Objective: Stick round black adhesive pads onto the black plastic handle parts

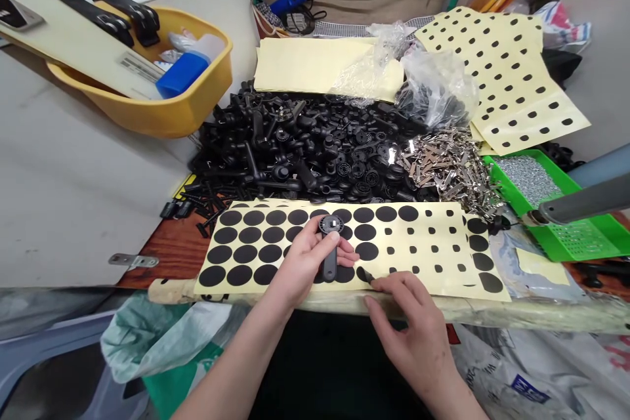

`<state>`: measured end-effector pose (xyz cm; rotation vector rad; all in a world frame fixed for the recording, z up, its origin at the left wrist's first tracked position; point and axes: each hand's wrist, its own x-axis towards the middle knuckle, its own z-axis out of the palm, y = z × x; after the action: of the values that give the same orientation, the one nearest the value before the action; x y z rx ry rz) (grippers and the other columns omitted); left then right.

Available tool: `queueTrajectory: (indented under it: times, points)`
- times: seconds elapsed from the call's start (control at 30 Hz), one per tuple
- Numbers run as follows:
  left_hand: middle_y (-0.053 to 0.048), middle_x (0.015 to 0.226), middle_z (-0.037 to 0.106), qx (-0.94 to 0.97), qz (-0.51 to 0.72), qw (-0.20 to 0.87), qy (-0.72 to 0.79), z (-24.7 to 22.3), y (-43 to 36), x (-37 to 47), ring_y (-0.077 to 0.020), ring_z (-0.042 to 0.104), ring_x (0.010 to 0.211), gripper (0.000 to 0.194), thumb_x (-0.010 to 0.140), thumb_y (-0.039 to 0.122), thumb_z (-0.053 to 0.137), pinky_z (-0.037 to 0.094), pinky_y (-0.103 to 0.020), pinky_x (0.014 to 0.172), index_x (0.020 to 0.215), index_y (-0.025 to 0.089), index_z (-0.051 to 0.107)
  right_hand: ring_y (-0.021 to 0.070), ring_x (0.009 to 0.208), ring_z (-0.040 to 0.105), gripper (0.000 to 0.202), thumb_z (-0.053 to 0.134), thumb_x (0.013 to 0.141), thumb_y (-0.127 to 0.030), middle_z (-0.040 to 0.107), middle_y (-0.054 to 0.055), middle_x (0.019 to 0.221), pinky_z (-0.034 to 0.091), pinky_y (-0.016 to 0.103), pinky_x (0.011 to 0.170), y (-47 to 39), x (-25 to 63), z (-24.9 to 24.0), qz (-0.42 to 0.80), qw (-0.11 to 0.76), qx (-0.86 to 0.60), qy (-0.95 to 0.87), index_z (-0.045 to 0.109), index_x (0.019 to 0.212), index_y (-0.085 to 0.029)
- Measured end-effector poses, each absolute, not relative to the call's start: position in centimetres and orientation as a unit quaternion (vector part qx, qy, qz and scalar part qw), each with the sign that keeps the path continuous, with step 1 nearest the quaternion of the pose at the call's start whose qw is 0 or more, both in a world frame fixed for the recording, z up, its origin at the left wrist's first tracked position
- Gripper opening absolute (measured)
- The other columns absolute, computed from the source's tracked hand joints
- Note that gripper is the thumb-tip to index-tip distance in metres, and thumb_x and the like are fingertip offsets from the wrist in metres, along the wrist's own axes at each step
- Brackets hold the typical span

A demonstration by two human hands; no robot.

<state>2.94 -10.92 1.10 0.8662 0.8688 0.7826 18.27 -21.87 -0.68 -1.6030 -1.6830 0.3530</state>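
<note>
My left hand (315,249) is closed around a black plastic part with a round ribbed head and a flat handle (329,266), the head facing up with a small metal bit at its centre. Under both hands lies a cream sheet of round black stickers (249,252). At the sheet's front edge, the index finger of my right hand (411,315) touches a black round sticker (363,273) whose edge is lifted. My right thumb is apart from that finger. To the right of it, the sheet bears only small black dots where large circles are absent.
Behind the sheet is a heap of black plastic parts (315,151), with a pile of small metal clips (443,167) at its right. A green tray (585,243) holds small silver pieces. A yellow basket (207,88) hangs at left. Dotted cream sheets (512,79) lie back right.
</note>
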Motion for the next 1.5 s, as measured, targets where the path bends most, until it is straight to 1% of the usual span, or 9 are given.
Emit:
queueTrajectory:
  times: [0.17, 0.37, 0.5, 0.77, 1.0, 1.17, 1.27, 1.4, 1.5]
  points:
    - [0.0, 0.081, 0.069, 0.482, 0.348, 0.673, 0.441, 2.5, -13.3, 2.8, -0.01, 0.06, 0.052, 0.05, 0.081, 0.021, 0.062, 0.043, -0.02, 0.046, 0.126, 0.024, 0.04, 0.0149, 0.061, 0.047, 0.007, 0.054, 0.088, -0.018, 0.053, 0.0, 0.077, 0.042, 0.028, 0.057, -21.2, 18.9, -0.6, 0.22, 0.384, -0.66, -0.607, 0.057, 0.09, -0.024]
    - [0.001, 0.076, 0.069, 0.616, 0.281, 0.559, 0.479, 1.7, -15.6, 4.0, -0.0208, 0.068, 0.085, 0.057, 0.077, 0.01, 0.055, 0.05, -0.03, 0.074, 0.13, 0.025, 0.04, 0.0156, 0.066, 0.049, 0.01, 0.052, 0.088, -0.018, 0.054, -0.001, 0.079, 0.043, 0.028, 0.061, -21.3, 19.0, -0.8, 0.255, 0.389, -0.666, -0.584, 0.057, 0.093, -0.025]
    - [0.006, 0.067, 0.063, 0.645, 0.266, 0.503, 0.511, 0.8, -15.8, 4.7, -0.021, 0.068, 0.079, 0.063, 0.076, 0.01, 0.052, 0.049, -0.032, 0.072, 0.134, 0.027, 0.034, 0.0159, 0.07, 0.051, 0.01, 0.053, 0.087, -0.017, 0.055, 0.0, 0.082, 0.044, 0.028, 0.063, -21.3, 19.0, -0.6, 0.277, 0.391, -0.659, -0.58, 0.057, 0.092, -0.024]
    - [0.006, 0.069, 0.068, 0.636, 0.25, 0.449, 0.576, 0.9, -16.6, 5.2, -0.0176, 0.066, 0.064, 0.054, 0.074, 0.013, 0.051, 0.047, -0.028, 0.061, 0.124, 0.027, 0.038, 0.016, 0.069, 0.05, 0.009, 0.054, 0.084, -0.017, 0.054, 0.0, 0.081, 0.043, 0.028, 0.062, -21.2, 19.0, 0.3, 0.301, 0.38, -0.659, -0.575, 0.057, 0.089, -0.023]
    - [0.004, 0.066, 0.065, 0.544, 0.306, 0.531, 0.574, 0.9, -15.7, 5.1, -0.0136, 0.06, 0.052, 0.035, 0.075, 0.023, 0.06, 0.045, -0.023, 0.05, 0.108, 0.023, 0.049, 0.0176, 0.076, 0.056, 0.012, 0.054, 0.083, -0.015, 0.057, 0.002, 0.086, 0.045, 0.029, 0.065, -21.6, 18.8, 0.4, 0.301, 0.369, -0.647, -0.596, 0.06, 0.09, -0.023]
    - [0.004, 0.069, 0.065, 0.442, 0.325, 0.645, 0.532, 1.9, -14.5, 4.3, -0.0066, 0.045, 0.033, 0.039, 0.078, 0.034, 0.06, 0.031, -0.018, 0.033, 0.111, 0.022, 0.042, 0.0201, 0.077, 0.058, 0.011, 0.055, 0.084, -0.016, 0.056, 0.004, 0.085, 0.047, 0.031, 0.065, -21.8, 18.5, 0.4, 0.26, 0.349, -0.644, -0.629, 0.061, 0.091, -0.022]
    - [0.002, 0.076, 0.067, 0.505, 0.29, 0.645, 0.495, 3.0, -13.7, 4.0, -0.007, 0.048, 0.039, 0.037, 0.08, 0.029, 0.058, 0.036, -0.019, 0.038, 0.113, 0.022, 0.043, 0.0213, 0.078, 0.059, 0.013, 0.055, 0.084, -0.017, 0.057, 0.005, 0.086, 0.048, 0.032, 0.065, -21.8, 18.5, 0.4, 0.246, 0.345, -0.643, -0.638, 0.061, 0.094, -0.022]
    - [0.001, 0.075, 0.065, 0.666, 0.224, 0.564, 0.434, 3.8, -12.5, 4.2, -0.0152, 0.063, 0.069, 0.036, 0.078, 0.014, 0.052, 0.045, -0.024, 0.061, 0.112, 0.023, 0.048, 0.0212, 0.078, 0.06, 0.014, 0.055, 0.084, -0.016, 0.058, 0.004, 0.085, 0.049, 0.032, 0.066, -21.8, 18.6, 0.4, 0.246, 0.358, -0.64, -0.634, 0.061, 0.095, -0.023]
    - [0.003, 0.07, 0.061, 0.753, 0.165, 0.476, 0.423, 3.6, -11.9, 4.5, -0.0168, 0.06, 0.066, 0.043, 0.074, 0.01, 0.049, 0.042, -0.027, 0.062, 0.115, 0.025, 0.048, 0.0212, 0.078, 0.06, 0.016, 0.055, 0.083, -0.015, 0.059, 0.005, 0.087, 0.049, 0.032, 0.067, -21.8, 18.6, 0.4, 0.255, 0.36, -0.641, -0.629, 0.062, 0.095, -0.023]
